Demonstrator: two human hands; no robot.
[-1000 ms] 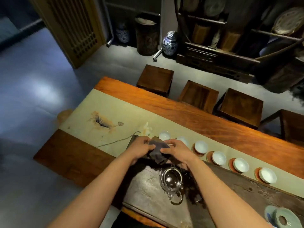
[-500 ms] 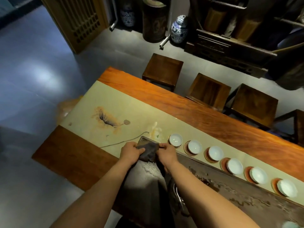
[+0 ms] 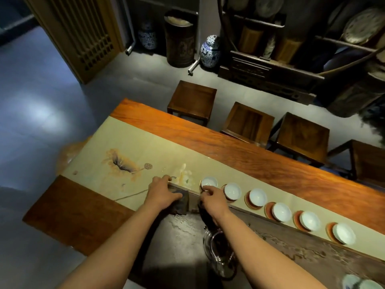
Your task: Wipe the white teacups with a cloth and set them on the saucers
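Under left hand [image 3: 161,195]: cloth [image 3: 180,202], half hidden.

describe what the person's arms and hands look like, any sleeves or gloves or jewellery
Both forearms are bare up to the frame's bottom edge, with no sleeves in view. The left hand and right hand wear no gloves, and no watch, bracelet or ring shows.

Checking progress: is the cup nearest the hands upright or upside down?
Upright: the cup shows its open white bowl, on a saucer, right hand at its rim.

No writing, label or number can be read — cups, runner, jars all unmarked
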